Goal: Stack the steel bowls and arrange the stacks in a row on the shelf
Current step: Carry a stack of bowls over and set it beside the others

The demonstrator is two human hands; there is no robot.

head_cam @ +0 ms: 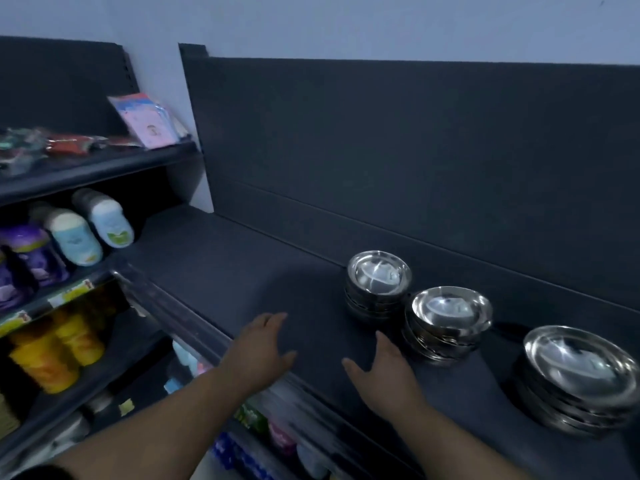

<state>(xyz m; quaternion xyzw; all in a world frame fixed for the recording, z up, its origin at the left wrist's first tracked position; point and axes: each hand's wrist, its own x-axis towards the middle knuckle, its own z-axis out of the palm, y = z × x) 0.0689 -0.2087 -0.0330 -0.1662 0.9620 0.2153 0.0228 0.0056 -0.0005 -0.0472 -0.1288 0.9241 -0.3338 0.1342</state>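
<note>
Three stacks of steel bowls stand in a line on the dark shelf [225, 265]: a small stack [378, 284] at the back, a middle stack [448, 322], and a wider stack [578, 377] nearest the right edge. My right hand [384, 372] hovers over the shelf with fingers spread, just left of the middle stack, holding nothing. My left hand [261, 351] is also open with straight fingers, above the shelf's front edge, well left of the stacks.
The shelf's dark back panel [381, 150] rises behind the bowls. To the left, a neighbouring rack holds bottles [86, 230], yellow containers [55, 355] and packets [145, 119]. More goods sit on lower shelves below the front rail [194, 327].
</note>
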